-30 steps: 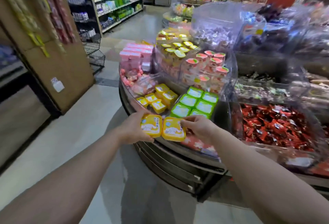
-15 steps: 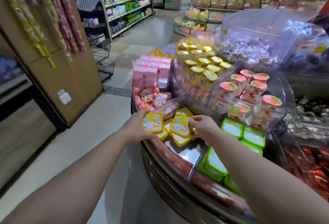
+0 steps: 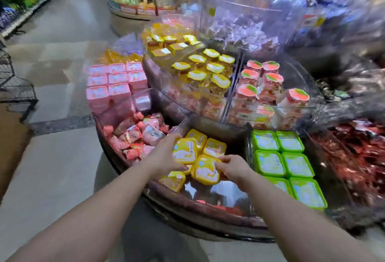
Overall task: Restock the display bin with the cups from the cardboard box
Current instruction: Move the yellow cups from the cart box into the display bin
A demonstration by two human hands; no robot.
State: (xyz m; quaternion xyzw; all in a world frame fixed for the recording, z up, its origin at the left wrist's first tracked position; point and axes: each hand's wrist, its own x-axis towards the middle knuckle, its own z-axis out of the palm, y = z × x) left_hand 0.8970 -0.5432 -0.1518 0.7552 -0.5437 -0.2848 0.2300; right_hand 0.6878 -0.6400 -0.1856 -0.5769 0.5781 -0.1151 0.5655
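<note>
Both bare arms reach forward over the rim of a round, tiered shop display stand (image 3: 187, 203) with clear plastic dividers. The left hand (image 3: 164, 157) curls around the left edge of a yellow, square-cornered plastic cup with a printed foil lid (image 3: 185, 151), holding it lid-up over the yellow section of the lower display bin (image 3: 220, 195). The right hand (image 3: 233, 168) pinches the right edge of a second yellow foil-lidded cup (image 3: 206, 170), thumb on top, tilted a little toward the camera. The two held cups sit just beside each other, almost touching.

Behind them, inside the same compartment, two more yellow cups (image 3: 214, 147) lie flat against the back wall, and another yellow cup (image 3: 173, 180) rests near the front rim beneath the left wrist. The front floor of this compartment is bare, shiny metal.

To the right, past a clear divider, a block of green square cups with pale lids (image 3: 281, 157) fills the neighbouring section in two neat columns. To the left lies a heap of pink wrapped sweets (image 3: 137, 134), with stacked pink cartons (image 3: 112, 82) behind them. The upper tier holds round tubs with yellow lids (image 3: 208, 70) and round tubs with red-and-green lids (image 3: 262, 80). Far right, a bin of dark red wrapped sweets (image 3: 358, 153) shows, blurred.
</note>
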